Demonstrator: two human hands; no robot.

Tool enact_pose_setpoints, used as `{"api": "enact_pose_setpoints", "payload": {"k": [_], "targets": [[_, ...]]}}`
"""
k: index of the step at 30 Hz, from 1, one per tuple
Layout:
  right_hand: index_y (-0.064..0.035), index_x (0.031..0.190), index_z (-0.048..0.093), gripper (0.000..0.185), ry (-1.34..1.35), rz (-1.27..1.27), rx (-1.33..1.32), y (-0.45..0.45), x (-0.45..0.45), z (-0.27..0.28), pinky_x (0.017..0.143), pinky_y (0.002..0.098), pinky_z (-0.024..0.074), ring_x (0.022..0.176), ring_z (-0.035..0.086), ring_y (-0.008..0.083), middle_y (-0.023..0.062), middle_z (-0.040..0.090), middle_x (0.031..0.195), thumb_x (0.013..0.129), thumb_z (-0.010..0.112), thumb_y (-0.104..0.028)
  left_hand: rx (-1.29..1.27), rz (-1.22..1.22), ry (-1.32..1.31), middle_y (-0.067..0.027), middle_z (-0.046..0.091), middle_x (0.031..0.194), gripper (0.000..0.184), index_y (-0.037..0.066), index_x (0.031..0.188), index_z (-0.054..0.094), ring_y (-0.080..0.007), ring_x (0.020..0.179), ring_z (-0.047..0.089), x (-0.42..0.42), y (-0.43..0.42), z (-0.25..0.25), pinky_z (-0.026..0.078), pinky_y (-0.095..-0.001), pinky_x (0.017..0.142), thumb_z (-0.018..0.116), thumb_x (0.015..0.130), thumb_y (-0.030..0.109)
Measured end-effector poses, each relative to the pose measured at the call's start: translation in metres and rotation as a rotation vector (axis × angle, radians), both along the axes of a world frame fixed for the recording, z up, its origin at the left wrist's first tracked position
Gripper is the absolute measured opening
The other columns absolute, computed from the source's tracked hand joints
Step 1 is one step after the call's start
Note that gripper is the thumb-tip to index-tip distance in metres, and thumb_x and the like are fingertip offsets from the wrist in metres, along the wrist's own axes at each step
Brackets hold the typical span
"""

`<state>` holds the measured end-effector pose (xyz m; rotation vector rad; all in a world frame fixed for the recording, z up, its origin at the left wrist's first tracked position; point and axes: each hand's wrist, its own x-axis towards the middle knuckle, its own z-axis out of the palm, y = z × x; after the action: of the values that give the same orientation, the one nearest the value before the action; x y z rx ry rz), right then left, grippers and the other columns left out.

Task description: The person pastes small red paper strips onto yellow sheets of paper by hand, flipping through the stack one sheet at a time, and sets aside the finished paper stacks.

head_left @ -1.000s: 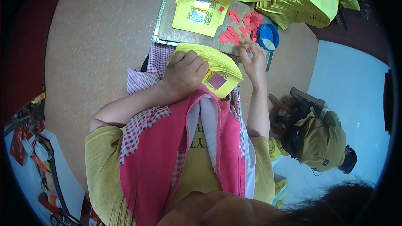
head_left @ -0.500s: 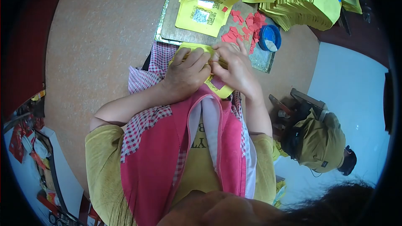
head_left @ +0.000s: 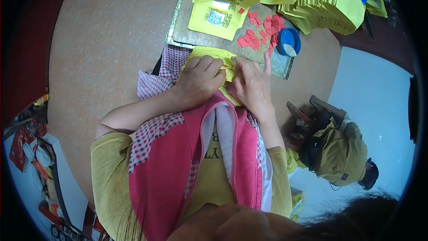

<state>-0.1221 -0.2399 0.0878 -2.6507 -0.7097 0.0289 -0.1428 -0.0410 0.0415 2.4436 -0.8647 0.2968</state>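
Observation:
A folded piece of printed yellow paper (head_left: 213, 52), seemingly of several layers, lies over my lap at the near edge of the board. My left hand (head_left: 201, 80) is closed on its left part, fingers curled over the top. On the right side, my right hand (head_left: 255, 82) pinches the paper's edge between thumb and fingers, with one finger sticking up. A small gap showing creased yellow layers separates the hands. Part of the printed face shows below them, and much of the paper is hidden by my fingers.
Beyond my hands, a board (head_left: 200, 39) bears a stack of printed yellow papers (head_left: 209, 29), red paper bits (head_left: 249, 40) and a blue tub (head_left: 288, 42) with white stuff inside. More yellow paper (head_left: 330, 6) is fanned at the upper right. Another person (head_left: 343, 151) sits at the right.
My right hand has shifted slightly right, away from my left hand, and its raised finger points up more. More of the yellow layers shows between them. My left hand has hardly moved.

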Motion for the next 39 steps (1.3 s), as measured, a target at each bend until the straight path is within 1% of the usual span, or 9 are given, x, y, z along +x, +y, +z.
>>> {"api": "enact_pose_setpoints", "payload": {"k": [10,18,23,26,28,31,34,38,39], "targets": [[-0.0069,0.119,0.061,0.042,0.03,-0.065,0.051,0.0,0.0,0.002,0.119,0.0586,0.0227,0.094,0.066,0.0244,0.004,0.066,0.089,0.079,0.06,0.003,0.014,0.011,-0.028,-0.0064,0.063,0.113,0.023,0.008,0.099,0.071,-0.022,0.105,0.057,0.0,0.0,0.001,0.042,-0.0389,0.089,0.063,0.081,0.019],[-0.0077,0.119,0.061,0.042,0.067,-0.052,0.073,-0.001,-0.002,0.001,0.119,0.0591,0.0236,0.095,0.066,0.0239,0.0035,0.066,0.087,0.078,0.06,0.004,-0.053,0.017,-0.151,-0.0013,0.065,0.094,0.021,0.007,0.098,0.071,-0.0177,0.094,0.059,0.001,0.001,-0.001,0.041,-0.0358,0.084,0.063,0.082,0.018],[-0.0076,0.116,0.062,0.039,0.075,-0.021,0.06,-0.008,0.001,0.005,0.119,0.0575,0.0242,0.093,0.066,0.024,0.0037,0.068,0.09,0.079,0.058,0.003,0.071,-0.004,-0.054,-0.0017,0.064,0.094,0.019,0.007,0.096,0.07,-0.0176,0.096,0.058,0.001,0.001,0.003,0.04,-0.0354,0.084,0.063,0.082,0.017],[-0.0057,0.119,0.062,0.04,0.289,-0.186,0.368,-0.049,0.024,-0.016,0.119,0.0563,0.0255,0.098,0.067,0.0268,0.0068,0.071,0.099,0.08,0.059,0.002,0.071,-0.017,-0.061,-0.0026,0.064,0.096,0.018,0.007,0.095,0.07,-0.0185,0.099,0.058,0.003,0.001,0.003,0.038,-0.0365,0.087,0.063,0.081,0.017],[-0.0039,0.127,0.06,0.047,0.033,-0.428,0.106,-0.07,0.036,-0.045,0.118,0.0553,0.0266,0.116,0.062,0.03,0.0131,0.068,0.12,0.08,0.059,0.001,0.013,-0.012,-0.12,-0.0033,0.063,0.099,0.018,0.007,0.094,0.069,-0.019,0.101,0.057,0.006,-0.001,0.002,0.037,-0.0374,0.09,0.064,0.08,0.017],[-0.0042,0.135,0.056,0.055,-0.047,-0.351,-0.195,-0.079,0.034,-0.087,0.118,0.056,0.0275,0.133,0.051,0.0333,0.0163,0.06,0.137,0.081,0.06,0.0,0.0,0.016,-0.163,-0.0045,0.063,0.103,0.019,0.007,0.094,0.07,-0.0196,0.106,0.057,0.008,-0.002,0.003,0.036,-0.0387,0.092,0.065,0.079,0.018],[-0.0047,0.139,0.054,0.057,-0.143,-0.287,-0.386,-0.074,0.033,-0.103,0.118,0.057,0.0271,0.141,0.042,0.0354,0.0169,0.052,0.146,0.082,0.06,-0.004,0.007,-0.004,-0.147,-0.0049,0.063,0.105,0.019,0.007,0.093,0.07,-0.0196,0.108,0.056,0.004,0.0,0.0,0.036,-0.0386,0.093,0.066,0.079,0.018],[-0.0074,0.135,0.058,0.05,-0.217,-0.238,-0.455,-0.087,0.035,-0.117,0.117,0.0581,0.0268,0.139,0.046,0.0332,0.0151,0.056,0.143,0.085,0.059,-0.008,0.036,-0.03,-0.107,-0.0047,0.063,0.103,0.018,0.007,0.094,0.07,-0.0199,0.108,0.056,0.004,-0.001,0.0,0.035,-0.0378,0.093,0.065,0.08,0.017],[-0.0089,0.132,0.061,0.046,-0.074,-0.286,-0.341,-0.087,0.039,-0.096,0.117,0.058,0.027,0.137,0.048,0.0317,0.0147,0.057,0.141,0.086,0.059,-0.01,0.045,-0.037,-0.085,-0.0045,0.062,0.103,0.018,0.007,0.094,0.069,-0.02,0.108,0.056,0.003,-0.001,0.0,0.035,-0.0376,0.092,0.064,0.08,0.017]]}}
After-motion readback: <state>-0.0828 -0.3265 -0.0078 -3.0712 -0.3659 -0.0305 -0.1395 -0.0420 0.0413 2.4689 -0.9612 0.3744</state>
